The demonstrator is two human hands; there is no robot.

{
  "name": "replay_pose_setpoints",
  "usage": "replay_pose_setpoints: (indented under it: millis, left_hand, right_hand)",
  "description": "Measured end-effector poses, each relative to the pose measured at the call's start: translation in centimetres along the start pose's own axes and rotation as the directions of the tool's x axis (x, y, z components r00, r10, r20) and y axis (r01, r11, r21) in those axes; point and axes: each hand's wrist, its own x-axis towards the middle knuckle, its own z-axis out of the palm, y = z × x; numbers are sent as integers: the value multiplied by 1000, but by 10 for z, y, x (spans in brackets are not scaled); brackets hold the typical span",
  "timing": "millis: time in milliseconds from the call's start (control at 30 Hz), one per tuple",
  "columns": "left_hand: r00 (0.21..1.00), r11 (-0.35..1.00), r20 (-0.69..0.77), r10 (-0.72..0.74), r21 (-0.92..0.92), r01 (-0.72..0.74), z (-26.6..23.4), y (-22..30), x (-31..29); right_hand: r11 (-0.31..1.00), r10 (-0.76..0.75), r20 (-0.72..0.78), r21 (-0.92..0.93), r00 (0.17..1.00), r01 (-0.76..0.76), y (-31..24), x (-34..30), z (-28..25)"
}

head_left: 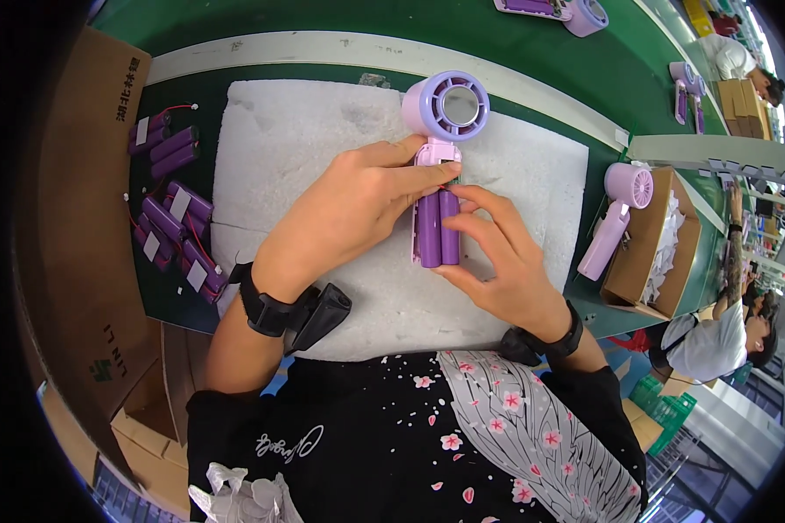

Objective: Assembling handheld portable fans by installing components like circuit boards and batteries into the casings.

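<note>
A purple handheld fan (420, 105) lies on the white foam sheet (279, 131), its round head pointing away from me and its handle opened up. Inside the handle sits a pair of purple battery cells (439, 231) side by side. My left hand (358, 205) grips the neck of the fan, thumb and fingers pressed just below the head. On the other side, my right hand (506, 253) closes round the battery pack, with fingertips at its upper right side and thumb at its lower end. A bit of red wire shows by the fingertips.
More purple battery packs (179, 213) with red wires lie left of the foam, beside a tall cardboard box (78, 200). An assembled fan (615, 213) leans by a small carton (654, 253) on the right. Other fans (584, 16) lie on the green belt (366, 17); people work at right.
</note>
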Motion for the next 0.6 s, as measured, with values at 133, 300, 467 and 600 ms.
replay_pose_setpoints:
  millis: [133, 300, 467, 600]
  left_hand:
    - [1000, 1000, 8, 2, 5, -2, -1, -1, -1]
    - [1000, 1000, 0, 2, -13, -2, 1, -4, -1]
    - [1000, 1000, 6, -13, -18, 13, 1, -4, 0]
    - [1000, 998, 4, -26, -48, 26, 1, -4, 0]
  right_hand:
    - [995, -96, -27, 13, 995, 96, 4, -3, 6]
    - [1000, 6, -24, 11, 1000, -6, -1, 3, 2]
    - [1000, -19, 7, 21, 1000, 19, 2, 5, 0]
    - [997, -5, -3, 79, 1000, 5, 8, 8, -1]
